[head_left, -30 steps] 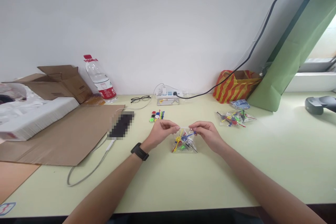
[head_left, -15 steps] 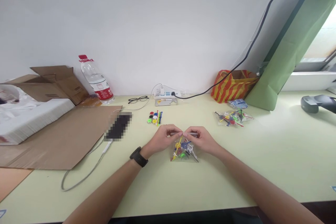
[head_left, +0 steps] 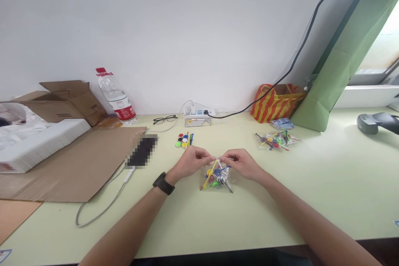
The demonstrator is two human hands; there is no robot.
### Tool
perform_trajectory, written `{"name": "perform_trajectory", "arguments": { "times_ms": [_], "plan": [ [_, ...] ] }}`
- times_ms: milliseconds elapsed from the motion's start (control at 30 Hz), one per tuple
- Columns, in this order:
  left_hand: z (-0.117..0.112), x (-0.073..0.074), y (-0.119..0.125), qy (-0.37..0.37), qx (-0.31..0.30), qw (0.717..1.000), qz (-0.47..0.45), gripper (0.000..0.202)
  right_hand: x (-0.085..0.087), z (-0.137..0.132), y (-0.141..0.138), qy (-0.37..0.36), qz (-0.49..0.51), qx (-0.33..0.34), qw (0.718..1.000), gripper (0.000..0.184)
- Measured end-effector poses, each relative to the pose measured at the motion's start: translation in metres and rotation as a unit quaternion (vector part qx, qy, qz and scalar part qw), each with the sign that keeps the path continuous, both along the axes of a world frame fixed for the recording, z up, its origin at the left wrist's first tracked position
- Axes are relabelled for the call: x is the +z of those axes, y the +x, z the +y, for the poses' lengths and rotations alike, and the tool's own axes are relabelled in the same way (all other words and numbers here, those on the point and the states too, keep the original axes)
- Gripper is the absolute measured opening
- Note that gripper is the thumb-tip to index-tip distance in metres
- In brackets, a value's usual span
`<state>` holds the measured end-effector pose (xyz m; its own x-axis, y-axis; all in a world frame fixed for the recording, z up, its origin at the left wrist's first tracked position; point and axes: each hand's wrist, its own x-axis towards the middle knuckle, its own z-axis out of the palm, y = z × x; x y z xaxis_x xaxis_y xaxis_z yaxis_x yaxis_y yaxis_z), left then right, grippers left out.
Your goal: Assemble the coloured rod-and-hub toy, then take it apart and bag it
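A small clear plastic bag (head_left: 215, 178) full of coloured plastic pieces rests on the pale green table (head_left: 218, 224) in front of me. My left hand (head_left: 191, 163) pinches the bag's top edge from the left, a black watch on its wrist. My right hand (head_left: 241, 163) pinches the same top edge from the right, fingertips almost touching the left hand's. A loose heap of coloured discs and sticks (head_left: 184, 139) lies just beyond my left hand. A second clear bag of coloured pieces (head_left: 276, 139) sits to the far right.
A phone (head_left: 141, 151) with a white cable lies on flat cardboard (head_left: 77, 166) at left. Behind are a cardboard box (head_left: 67, 102), a water bottle (head_left: 116, 96), glasses (head_left: 164, 119), a power strip (head_left: 198, 112) and a red-yellow striped bag (head_left: 277, 102). A black device (head_left: 377, 121) lies far right.
My hands, apart at the bag's top corners a second ago, have come together at the middle of its top edge. The bag sits slightly lower and nearer to me.
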<state>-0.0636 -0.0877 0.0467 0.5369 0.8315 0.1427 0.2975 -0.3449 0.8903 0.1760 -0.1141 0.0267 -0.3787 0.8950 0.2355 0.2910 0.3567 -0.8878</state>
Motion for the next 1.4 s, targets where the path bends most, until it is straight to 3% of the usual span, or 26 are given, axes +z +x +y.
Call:
{"name": "perform_trajectory", "arguments": {
  "times_ms": [167,600,700,800,867,967,1100,1233,1400],
  "plan": [
    [0.006,0.002,-0.006,-0.001,0.018,0.999,-0.041,0.036,0.003,0.005,0.008,0.016,-0.014,-0.032,0.999,0.038],
    [0.008,0.003,-0.008,0.093,0.082,0.992,-0.006,0.031,0.007,0.012,0.018,0.014,0.018,-0.059,0.998,0.038],
    [0.009,0.001,-0.010,0.112,0.100,0.989,-0.015,0.031,0.008,0.012,0.024,0.088,0.003,-0.122,0.989,0.038],
    [0.016,-0.005,-0.016,0.150,0.172,0.973,-0.037,0.032,0.006,0.014,0.038,0.217,-0.034,-0.253,0.942,0.033],
    [0.022,-0.008,-0.021,0.191,0.231,0.954,-0.031,0.030,0.002,0.017,0.048,0.269,-0.083,-0.298,0.912,0.032],
    [0.031,-0.012,-0.030,0.250,0.285,0.925,0.014,0.023,-0.008,0.027,0.057,0.294,-0.209,-0.280,0.890,0.032],
    [0.036,-0.022,-0.041,0.281,0.249,0.914,0.156,0.040,-0.021,0.036,0.052,0.304,-0.364,-0.194,0.859,0.028],
    [0.040,-0.037,-0.050,0.221,0.221,0.903,0.296,0.063,-0.027,0.036,0.044,0.278,-0.386,-0.139,0.868,0.021],
    [0.046,-0.050,-0.054,0.201,0.188,0.905,0.325,0.063,-0.030,0.039,0.060,0.229,-0.381,-0.164,0.881,0.013]
  ]
}}
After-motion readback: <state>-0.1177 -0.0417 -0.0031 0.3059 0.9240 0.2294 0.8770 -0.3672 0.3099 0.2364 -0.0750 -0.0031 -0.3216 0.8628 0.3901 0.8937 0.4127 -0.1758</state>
